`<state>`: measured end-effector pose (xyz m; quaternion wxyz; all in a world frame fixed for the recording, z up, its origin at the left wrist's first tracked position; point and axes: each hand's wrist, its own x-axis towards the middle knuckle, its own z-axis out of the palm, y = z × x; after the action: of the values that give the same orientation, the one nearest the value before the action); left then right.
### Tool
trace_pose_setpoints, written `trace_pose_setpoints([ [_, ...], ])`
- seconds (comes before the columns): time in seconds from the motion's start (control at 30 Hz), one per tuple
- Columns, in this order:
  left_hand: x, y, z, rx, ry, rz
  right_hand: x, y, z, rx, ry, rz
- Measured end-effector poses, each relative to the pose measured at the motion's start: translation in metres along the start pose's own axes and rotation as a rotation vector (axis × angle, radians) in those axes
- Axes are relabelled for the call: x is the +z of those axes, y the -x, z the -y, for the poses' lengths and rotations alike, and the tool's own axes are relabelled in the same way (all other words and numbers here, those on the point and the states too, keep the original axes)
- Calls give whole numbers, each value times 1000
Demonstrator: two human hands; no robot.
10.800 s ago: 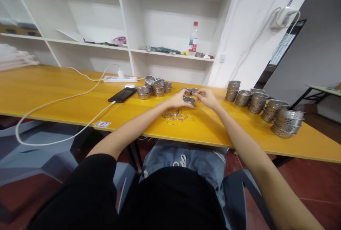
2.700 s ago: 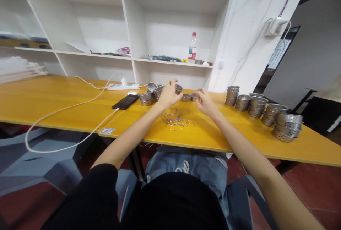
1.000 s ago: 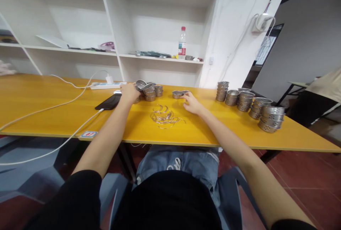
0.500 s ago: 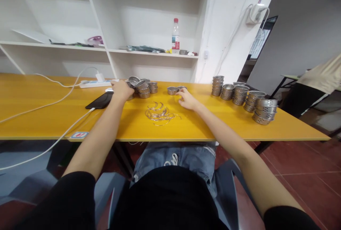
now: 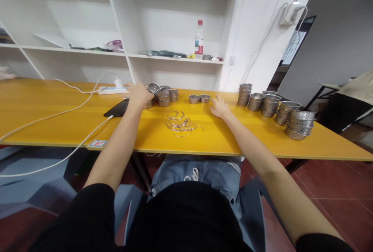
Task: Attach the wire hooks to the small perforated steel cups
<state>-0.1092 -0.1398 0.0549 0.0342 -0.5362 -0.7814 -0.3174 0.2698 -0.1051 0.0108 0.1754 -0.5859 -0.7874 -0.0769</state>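
My left hand (image 5: 140, 93) is at the left end of a pile of small perforated metal cups (image 5: 163, 100). It covers part of the nearest cup, and its fingertips are mostly hidden, so I cannot make out a grip. Two shallow metal cups, one on the left (image 5: 194, 99) and one on the right (image 5: 204, 98), sit side by side in the middle of the table. Just right of them, my right hand (image 5: 220, 108) is over the tabletop with fingers apart and nothing in them. Nearer to me lies a loose heap of thin curved metal wires (image 5: 182, 124).
Several stacks of perforated cups (image 5: 269, 106) stand on the right of the yellow table (image 5: 58, 119). A phone (image 5: 117, 108) with a white cable and a power strip (image 5: 112, 90) lie at left. Shelves behind hold a bottle (image 5: 199, 42). Part of another person (image 5: 359, 92) shows at far right.
My right hand has come away from the right one of the two middle cups and moved rightward, its fingers spreading. My left hand stays by the pile. The whole view has shifted slightly.
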Motion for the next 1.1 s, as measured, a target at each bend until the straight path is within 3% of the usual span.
trace_pose_setpoints([
  [0.07,-7,7,-12,-44,23,-78,1,-1,-5,-47,-22,26],
  [0.17,-8,19,-37,190,136,-171,5,-2,2,-173,-44,45],
  [0.23,1,29,-53,387,193,-199,8,-4,14,-222,-44,43],
  [0.3,18,41,-67,553,230,-149,11,-7,28,-225,-29,45],
  [0.47,71,74,-92,829,276,143,13,-13,51,-183,34,73],
  [0.57,89,77,-97,962,347,197,13,-18,56,-140,48,70],
  [0.83,96,55,-75,949,360,190,12,-20,61,-106,53,94],
  [1.1,106,56,-78,846,239,155,-3,-10,64,-182,6,58],
])
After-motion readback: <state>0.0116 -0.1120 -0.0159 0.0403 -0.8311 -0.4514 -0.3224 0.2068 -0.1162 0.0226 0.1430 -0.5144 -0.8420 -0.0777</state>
